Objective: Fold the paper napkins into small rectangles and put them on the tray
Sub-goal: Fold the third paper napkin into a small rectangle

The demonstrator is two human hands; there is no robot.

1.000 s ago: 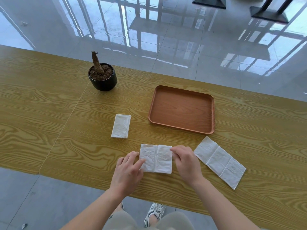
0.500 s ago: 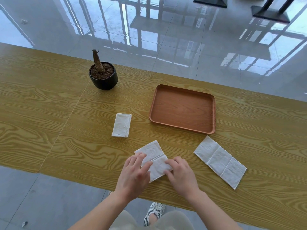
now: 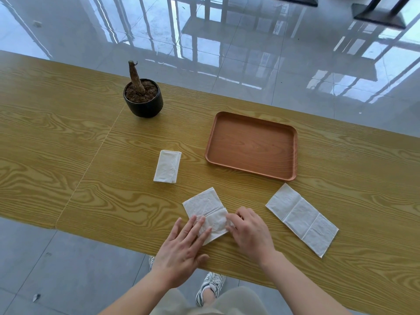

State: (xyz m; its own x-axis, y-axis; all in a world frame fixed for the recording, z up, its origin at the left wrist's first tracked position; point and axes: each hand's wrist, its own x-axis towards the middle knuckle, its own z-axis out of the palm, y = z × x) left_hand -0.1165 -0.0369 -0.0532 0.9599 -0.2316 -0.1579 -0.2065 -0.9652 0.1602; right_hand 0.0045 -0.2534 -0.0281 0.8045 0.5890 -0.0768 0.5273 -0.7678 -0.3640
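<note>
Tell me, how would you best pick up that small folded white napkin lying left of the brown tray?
Probably by a long edge of the small folded white paper napkin, pinched from above with thumb and fingertips. It lies flat on the wooden table, thin and soft, so a fingertip likely has to slide under. Its left side is open; the brown tray sits right.

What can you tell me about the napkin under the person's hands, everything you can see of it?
The napkin being folded is thin white embossed paper, lying flat and skewed near the front edge of the wooden table. A crease crosses it, splitting it into two panels. The left hand lies flat on its near corner, and the right hand has fingertips on its right edge. Its far panel is bare. It touches nothing else.
</note>
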